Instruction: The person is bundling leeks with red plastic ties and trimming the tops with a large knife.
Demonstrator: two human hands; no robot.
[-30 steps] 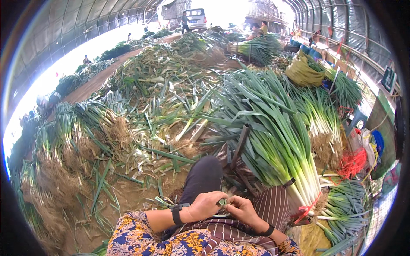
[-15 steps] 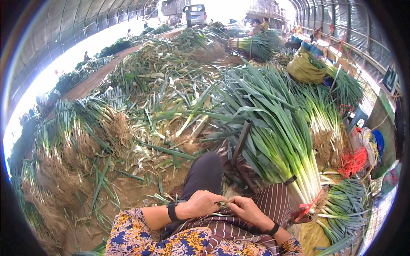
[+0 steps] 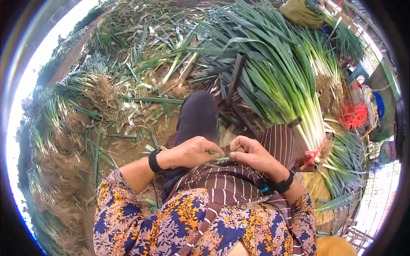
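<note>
In front of my striped apron (image 3: 245, 181), my left hand (image 3: 188, 152) pinches a thin strip of green leaf (image 3: 218, 161). The strip runs across to the fingertips of my right hand (image 3: 254, 157), which are also pinched. To the right leans a big bundle of green onions (image 3: 284, 81), leaves pointing away and white stems toward me. A dark strap (image 3: 294, 122) crosses its stems, and a red tie (image 3: 314, 154) circles them near the roots. Beside it a rusty metal bar (image 3: 235, 79) stands up from a frame. My fingers partly hide the strip.
Rooted green onions (image 3: 64, 128) line the left side. Loose leaves and trimmings (image 3: 132, 81) litter the ground ahead. At the right are more green onions (image 3: 346, 164), a tangle of red twine (image 3: 353, 115) and a yellowish sack (image 3: 301, 13). My dark-trousered knee (image 3: 198, 113) juts forward.
My view has tilted downward, so the far people and vehicle have left it. My hands, close together before, are slightly farther apart, with the green strip showing between them.
</note>
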